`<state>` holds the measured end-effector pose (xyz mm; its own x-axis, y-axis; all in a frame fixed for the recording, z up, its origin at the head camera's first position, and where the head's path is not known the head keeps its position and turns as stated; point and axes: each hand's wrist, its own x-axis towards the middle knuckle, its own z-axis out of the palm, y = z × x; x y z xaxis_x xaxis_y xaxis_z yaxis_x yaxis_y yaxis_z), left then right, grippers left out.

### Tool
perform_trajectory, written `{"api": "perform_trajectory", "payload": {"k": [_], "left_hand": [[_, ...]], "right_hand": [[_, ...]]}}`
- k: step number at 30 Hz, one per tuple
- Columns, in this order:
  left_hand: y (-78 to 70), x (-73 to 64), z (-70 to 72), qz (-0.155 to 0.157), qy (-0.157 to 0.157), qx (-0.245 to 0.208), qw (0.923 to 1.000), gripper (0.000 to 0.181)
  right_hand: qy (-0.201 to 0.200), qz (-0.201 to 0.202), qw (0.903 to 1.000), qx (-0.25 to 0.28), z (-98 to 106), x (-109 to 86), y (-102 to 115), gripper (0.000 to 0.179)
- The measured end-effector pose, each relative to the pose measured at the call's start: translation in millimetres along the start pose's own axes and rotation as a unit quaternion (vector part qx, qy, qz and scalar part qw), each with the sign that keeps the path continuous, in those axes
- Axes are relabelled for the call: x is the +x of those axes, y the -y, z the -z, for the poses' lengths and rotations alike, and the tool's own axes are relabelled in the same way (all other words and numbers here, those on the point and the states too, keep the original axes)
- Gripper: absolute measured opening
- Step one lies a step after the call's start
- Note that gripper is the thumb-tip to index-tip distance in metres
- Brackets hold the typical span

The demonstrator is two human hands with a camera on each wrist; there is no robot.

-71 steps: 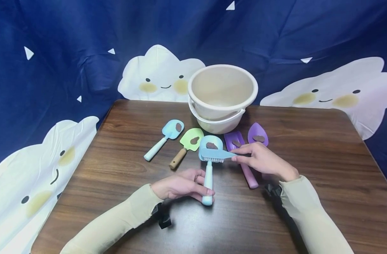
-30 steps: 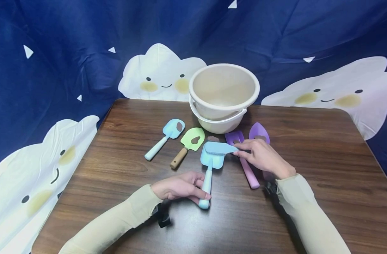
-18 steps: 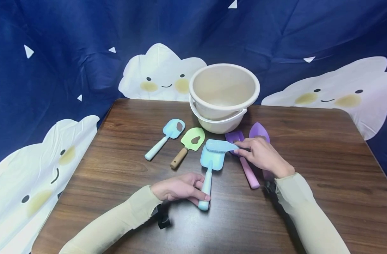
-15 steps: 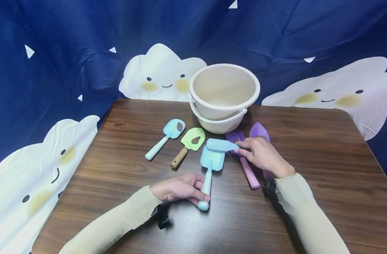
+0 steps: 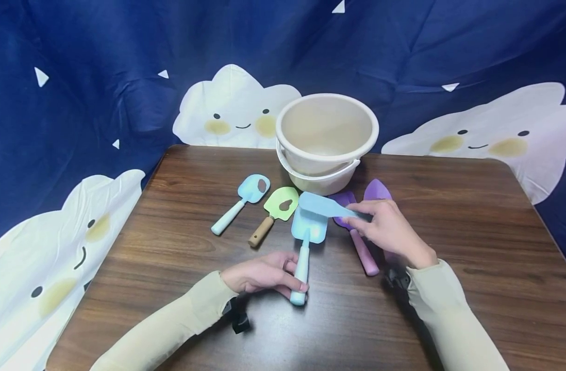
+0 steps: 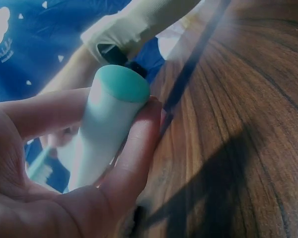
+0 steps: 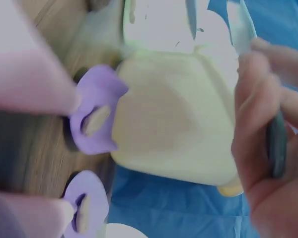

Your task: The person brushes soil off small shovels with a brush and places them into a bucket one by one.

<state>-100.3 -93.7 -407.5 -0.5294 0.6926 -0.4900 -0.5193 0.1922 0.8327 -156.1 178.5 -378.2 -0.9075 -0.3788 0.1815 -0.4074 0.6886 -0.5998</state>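
In the head view my left hand [image 5: 264, 273] grips the pale handle of a light blue toy shovel [image 5: 309, 232], its scoop pointing away from me. The left wrist view shows thumb and fingers round the handle's teal end [image 6: 121, 84]. My right hand [image 5: 392, 229] pinches the handle of a light blue brush [image 5: 321, 205], whose head lies across the far part of that scoop. Its bristles are hidden, and so is the scoop's far edge. From the right wrist, the brush's dark handle end [image 7: 276, 144] shows in my hand [image 7: 263, 134].
Another blue shovel [image 5: 254, 188] and a green shovel [image 5: 283, 200], both with brown patches, lie left. Two purple shovels [image 5: 364, 252] [image 5: 377, 189] lie under and beside my right hand. Nested white buckets [image 5: 327, 165] stand behind on the brown table [image 5: 473, 232].
The brush has moved from the scoop's near part to its far end, and its head has tilted. The brown patch seen on this scoop earlier is out of sight. My left hand has barely moved.
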Motion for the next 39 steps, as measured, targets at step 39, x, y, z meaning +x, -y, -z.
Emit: {"api": "perform_trajectory", "payload": {"k": [39], "left_hand": [[-2.6,0.3,-2.2,-0.014,0.019,-0.039,0.999,0.057]], "right_hand": [[-0.027,0.105,0.99,-0.091,-13,-4.0,10,0.03]]}}
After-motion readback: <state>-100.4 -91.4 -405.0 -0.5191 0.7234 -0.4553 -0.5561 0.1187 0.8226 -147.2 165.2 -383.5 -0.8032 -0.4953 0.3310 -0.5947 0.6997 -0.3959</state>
